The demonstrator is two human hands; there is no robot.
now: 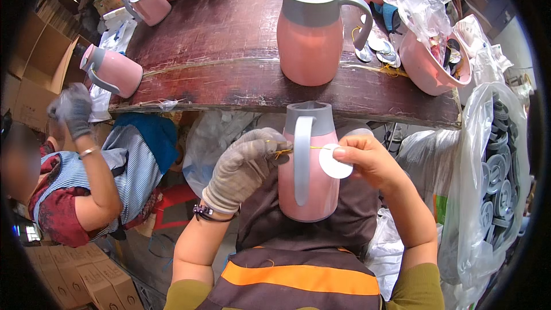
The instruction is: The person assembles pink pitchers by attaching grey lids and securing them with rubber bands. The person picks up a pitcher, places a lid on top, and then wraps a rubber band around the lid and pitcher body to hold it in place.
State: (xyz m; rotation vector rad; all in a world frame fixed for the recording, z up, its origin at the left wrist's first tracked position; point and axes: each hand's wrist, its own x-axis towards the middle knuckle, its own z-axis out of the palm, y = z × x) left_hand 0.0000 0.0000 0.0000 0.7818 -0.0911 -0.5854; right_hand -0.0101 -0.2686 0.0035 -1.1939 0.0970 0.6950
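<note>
Upright on my lap stands a pink jug with a grey collar and a grey handle facing me. My left hand, in a grey knit glove, is closed in a pinch on a thin yellow string at the left of the handle. The string passes by the handle to a round white tag. My bare right hand holds that tag between thumb and fingers, in front of the jug's right side. Whether the string runs behind the handle is hard to make out.
On the dark red table stands another pink jug, with loose white tags and a pink tub beside it. A co-worker sits at left by a tipped jug. Grey lids fill a clear bag at right.
</note>
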